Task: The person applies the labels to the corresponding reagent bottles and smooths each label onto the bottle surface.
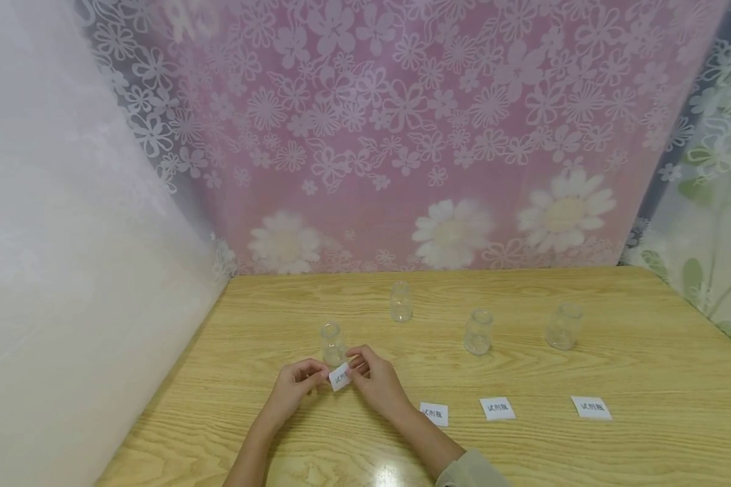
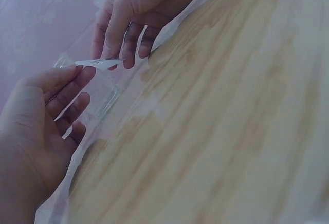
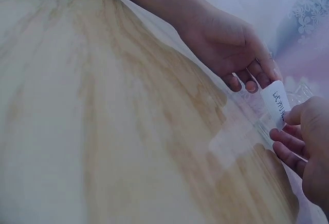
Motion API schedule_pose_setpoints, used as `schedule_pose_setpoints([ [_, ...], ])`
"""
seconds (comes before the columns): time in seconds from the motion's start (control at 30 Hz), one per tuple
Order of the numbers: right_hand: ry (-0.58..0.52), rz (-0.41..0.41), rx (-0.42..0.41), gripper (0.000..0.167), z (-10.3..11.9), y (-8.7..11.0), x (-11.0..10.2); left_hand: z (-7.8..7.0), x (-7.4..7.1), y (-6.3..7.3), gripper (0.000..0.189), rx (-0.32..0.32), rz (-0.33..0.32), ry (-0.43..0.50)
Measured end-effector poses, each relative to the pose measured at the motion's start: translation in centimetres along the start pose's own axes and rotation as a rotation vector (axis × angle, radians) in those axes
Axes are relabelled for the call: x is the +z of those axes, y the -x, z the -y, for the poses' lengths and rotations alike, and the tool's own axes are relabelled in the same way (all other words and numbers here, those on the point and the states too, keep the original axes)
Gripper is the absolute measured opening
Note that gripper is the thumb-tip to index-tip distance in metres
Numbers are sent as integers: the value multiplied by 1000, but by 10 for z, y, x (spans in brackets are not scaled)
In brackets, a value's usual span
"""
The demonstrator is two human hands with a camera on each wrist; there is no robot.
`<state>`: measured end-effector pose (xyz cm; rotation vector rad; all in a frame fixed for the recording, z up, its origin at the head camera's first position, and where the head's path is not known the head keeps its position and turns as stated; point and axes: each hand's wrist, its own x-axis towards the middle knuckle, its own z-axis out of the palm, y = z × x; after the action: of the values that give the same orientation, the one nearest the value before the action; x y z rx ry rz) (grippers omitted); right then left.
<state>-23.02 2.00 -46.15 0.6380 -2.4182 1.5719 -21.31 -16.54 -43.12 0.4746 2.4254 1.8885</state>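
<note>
The left hand (image 1: 294,385) and right hand (image 1: 378,384) pinch opposite ends of a white label (image 1: 339,378), its long axis running from fingertips to fingertips; an upright glass bottle (image 1: 331,343) stands just beyond them, neither hand clearly nearer

There are four clear round glass jars (image 1: 332,343) and four white rectangular paper labels (image 1: 338,378). One left hand (image 1: 294,387) and one right hand (image 1: 376,383) show.

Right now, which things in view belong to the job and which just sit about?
Apparently the job: label held by left fingers, right fingers; jar behind it; probably three other jars, three loose labels.
Just surroundings: wooden table, floral backdrop.
</note>
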Motion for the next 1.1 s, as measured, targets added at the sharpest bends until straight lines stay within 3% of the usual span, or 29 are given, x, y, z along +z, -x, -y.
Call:
schedule_pose_setpoints([
  [0.23, -13, 48, -3, 6, 0, 2, -1, 0, 0, 0, 13, 45, 26, 13],
  [0.4, -43, 94, -27, 17, 2, 4, 0, 0, -1, 2, 14, 45, 46, 6],
  [0.67, -66, 129, -28, 25, 3, 4, 1, 33, -4, -7, 14, 46, 105, 8],
  [1.1, -69, 110, -86, 10, 3, 2, 1, 35, -4, -9, 22, 39, 140, 33],
])
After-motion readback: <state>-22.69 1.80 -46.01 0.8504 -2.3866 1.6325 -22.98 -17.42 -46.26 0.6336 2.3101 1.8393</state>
